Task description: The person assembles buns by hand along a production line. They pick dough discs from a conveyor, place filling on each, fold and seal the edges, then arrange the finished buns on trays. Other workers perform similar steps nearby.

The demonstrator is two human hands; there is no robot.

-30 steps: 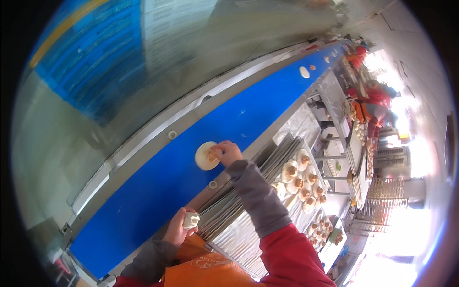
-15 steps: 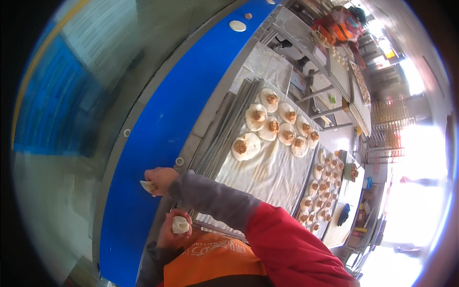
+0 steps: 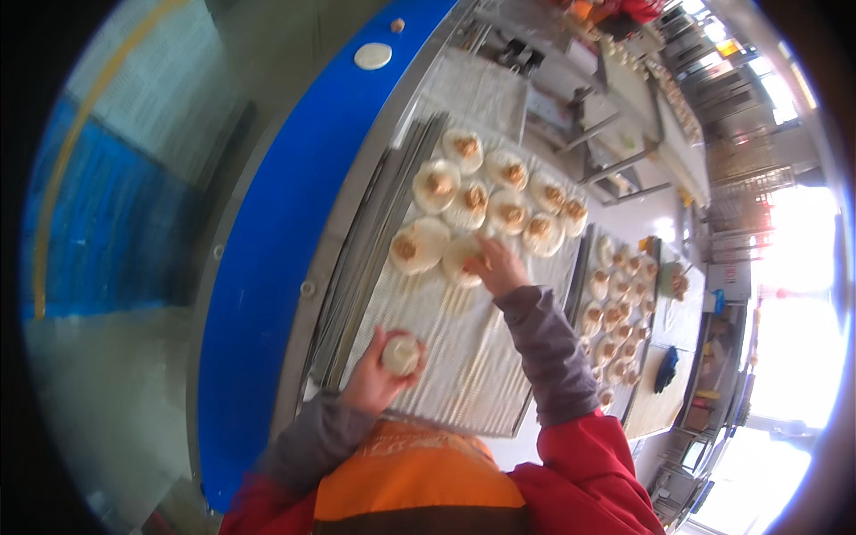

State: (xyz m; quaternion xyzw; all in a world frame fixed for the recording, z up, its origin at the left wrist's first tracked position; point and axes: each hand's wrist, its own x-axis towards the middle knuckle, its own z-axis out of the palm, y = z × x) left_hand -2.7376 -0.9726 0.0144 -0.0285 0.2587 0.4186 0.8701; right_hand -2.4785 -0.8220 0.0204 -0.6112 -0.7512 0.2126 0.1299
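1. Above the lined tray (image 3: 464, 357), at its near left part, a pale dough ball (image 3: 400, 355) sits in the left hand (image 3: 370, 382), fingers curled round it; it looks light and soft, best cradled without squeezing.
2. Toward the tray's middle, a dough round (image 3: 459, 259) lies flat, touched by the right hand (image 3: 502, 267); it is probably limp and easily stretched, so its rim suits a light hold.
3. Across the tray's far half, filled rounds (image 3: 465, 207) likely carry loose mounds, better supported from underneath.
4. On the tray's near side, the left palm hides the dough ball's underside.
5. At the tray's middle, the right fingers bunch over the dough round's right side; whether they pinch anything I cannot tell.
6. Right of the tray, glare washes out the background.
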